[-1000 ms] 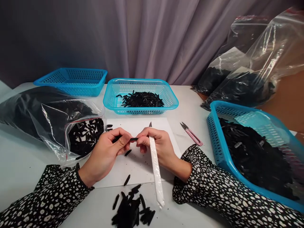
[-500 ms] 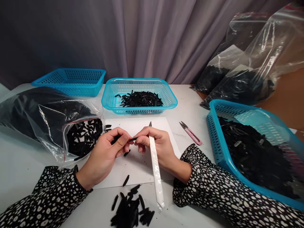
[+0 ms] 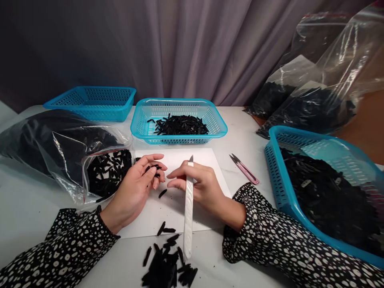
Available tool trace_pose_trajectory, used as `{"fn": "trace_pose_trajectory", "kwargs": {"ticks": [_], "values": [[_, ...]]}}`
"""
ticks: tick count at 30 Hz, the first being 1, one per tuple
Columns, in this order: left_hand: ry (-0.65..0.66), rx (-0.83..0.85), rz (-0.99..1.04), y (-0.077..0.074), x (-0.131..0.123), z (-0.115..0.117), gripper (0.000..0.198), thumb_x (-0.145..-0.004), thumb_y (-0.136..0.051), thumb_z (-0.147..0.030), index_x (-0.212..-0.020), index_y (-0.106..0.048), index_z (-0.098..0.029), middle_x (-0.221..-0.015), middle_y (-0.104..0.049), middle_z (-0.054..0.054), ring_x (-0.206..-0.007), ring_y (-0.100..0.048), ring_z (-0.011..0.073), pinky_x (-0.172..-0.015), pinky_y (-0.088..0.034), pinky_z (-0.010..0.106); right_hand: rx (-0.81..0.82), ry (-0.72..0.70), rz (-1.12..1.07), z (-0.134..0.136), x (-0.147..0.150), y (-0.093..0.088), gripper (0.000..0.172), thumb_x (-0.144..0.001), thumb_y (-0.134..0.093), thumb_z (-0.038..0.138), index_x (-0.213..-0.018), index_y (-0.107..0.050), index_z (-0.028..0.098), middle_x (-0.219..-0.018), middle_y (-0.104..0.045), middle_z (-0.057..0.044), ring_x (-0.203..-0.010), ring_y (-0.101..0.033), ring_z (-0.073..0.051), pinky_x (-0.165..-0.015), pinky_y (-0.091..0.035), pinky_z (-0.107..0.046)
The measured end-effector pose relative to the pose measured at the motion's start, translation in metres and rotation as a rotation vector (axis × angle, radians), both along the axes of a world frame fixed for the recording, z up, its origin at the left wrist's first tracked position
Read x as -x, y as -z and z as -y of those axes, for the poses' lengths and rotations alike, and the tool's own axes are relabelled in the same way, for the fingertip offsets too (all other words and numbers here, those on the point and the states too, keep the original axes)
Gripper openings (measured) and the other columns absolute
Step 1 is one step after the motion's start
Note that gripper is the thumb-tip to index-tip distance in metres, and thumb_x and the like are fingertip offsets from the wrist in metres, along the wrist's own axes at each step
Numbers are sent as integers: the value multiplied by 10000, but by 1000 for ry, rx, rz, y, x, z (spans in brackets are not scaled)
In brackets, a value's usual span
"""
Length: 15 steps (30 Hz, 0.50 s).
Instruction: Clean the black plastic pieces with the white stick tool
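Note:
Several small black strips (image 3: 156,166) lie in the curled fingers of my left hand (image 3: 135,192), beside the mouth of a clear plastic bag (image 3: 72,182) full of like strips. My right hand (image 3: 208,186) grips a slim craft knife (image 3: 189,216) with a white-wrapped handle, its pointed tip up and away from me. The right thumb and forefinger are apart, with nothing between their tips. Beneath both hands is a white paper sheet (image 3: 138,226); one loose strip (image 3: 162,193) rests on it. A heap of black strips (image 3: 162,266) sits closest to me.
Behind the paper stands a blue basket (image 3: 180,101) with black strips in it. Another blue basket (image 3: 120,112) is at the back left. Pink-handled thread snips (image 3: 246,170) lie right of the paper. On the right are a large blue basket (image 3: 271,168) of black pieces and clear bags (image 3: 312,108).
The strip pinched between both hands' fingertips is gone from there, and one more strip lies at the paper's near edge. My left fingers have loosened, showing the strips inside. The knife has swung slightly left.

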<state>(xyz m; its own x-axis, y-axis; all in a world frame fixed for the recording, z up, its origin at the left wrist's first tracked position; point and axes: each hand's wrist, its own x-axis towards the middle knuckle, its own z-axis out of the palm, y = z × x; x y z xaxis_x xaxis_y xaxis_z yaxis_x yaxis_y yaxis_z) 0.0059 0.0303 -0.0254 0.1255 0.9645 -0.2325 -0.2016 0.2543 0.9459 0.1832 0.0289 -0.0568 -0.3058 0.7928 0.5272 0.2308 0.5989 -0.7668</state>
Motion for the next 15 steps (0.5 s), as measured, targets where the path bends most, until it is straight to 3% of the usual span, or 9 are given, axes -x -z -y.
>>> {"fn": "trace_pose_trajectory", "kwargs": {"ticks": [9,12,15], "values": [[94,-270,-372,4,-2,11,282,-971,-502,-252,-1220,-631,-223,-960,-626,7,-648,-551,118,-664,-499,271,-98,122,121,3,8,2,191,-959,-660,366,-922,-753,203,-786,-707,-43,-752,-627,-189,-718,-445,-323],[78,-301,-375,1,-2,13,272,-984,-495,-262,-1220,-626,-227,-960,-623,3,-658,-578,117,-713,-506,283,-139,137,77,3,7,1,119,-953,-679,291,-943,-762,205,-750,-704,-24,-707,-608,-179,-718,-418,-341],[56,-242,-258,-1,-1,13,254,-980,-510,-250,-1196,-643,-231,-955,-615,0,-625,-576,99,-659,-486,266,-70,123,-50,2,6,-1,69,-927,-703,210,-944,-770,205,-697,-677,0,-649,-578,-162,-701,-415,-341]]}}
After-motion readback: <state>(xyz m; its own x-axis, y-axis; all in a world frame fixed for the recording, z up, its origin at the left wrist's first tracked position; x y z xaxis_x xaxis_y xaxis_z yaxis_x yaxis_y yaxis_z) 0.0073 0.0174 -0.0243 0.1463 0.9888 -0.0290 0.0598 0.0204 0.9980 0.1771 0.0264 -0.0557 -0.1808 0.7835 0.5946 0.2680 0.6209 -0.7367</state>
